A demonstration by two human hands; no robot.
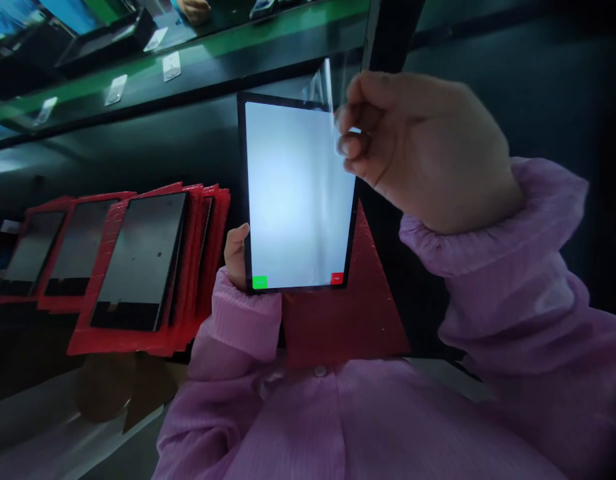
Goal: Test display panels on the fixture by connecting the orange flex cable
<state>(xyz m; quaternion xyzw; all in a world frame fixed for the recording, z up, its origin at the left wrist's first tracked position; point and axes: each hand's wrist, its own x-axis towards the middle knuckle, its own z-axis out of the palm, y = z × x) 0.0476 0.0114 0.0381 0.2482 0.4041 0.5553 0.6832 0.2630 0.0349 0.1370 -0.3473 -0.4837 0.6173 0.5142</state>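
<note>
A tablet (298, 200) with a lit white screen stands tilted toward me in the middle of the view. Small green and red boxes show in its two lower corners. My left hand (237, 253) grips its lower left edge, thumb at the front and the other fingers hidden behind. In front of the upper right corner, my right hand (423, 140) is closed in a pinch on a clear film (329, 83), which rises from the fingertips and catches the light. Whether the film touches the screen I cannot tell.
To the left, several display panels (138, 260) lie on stacked red foam sheets (83, 333). Another red sheet (343, 327) lies under the tablet. Beyond is a green-topped ledge (208, 60) with white labels; a co-worker's hand (194, 10) shows at the top.
</note>
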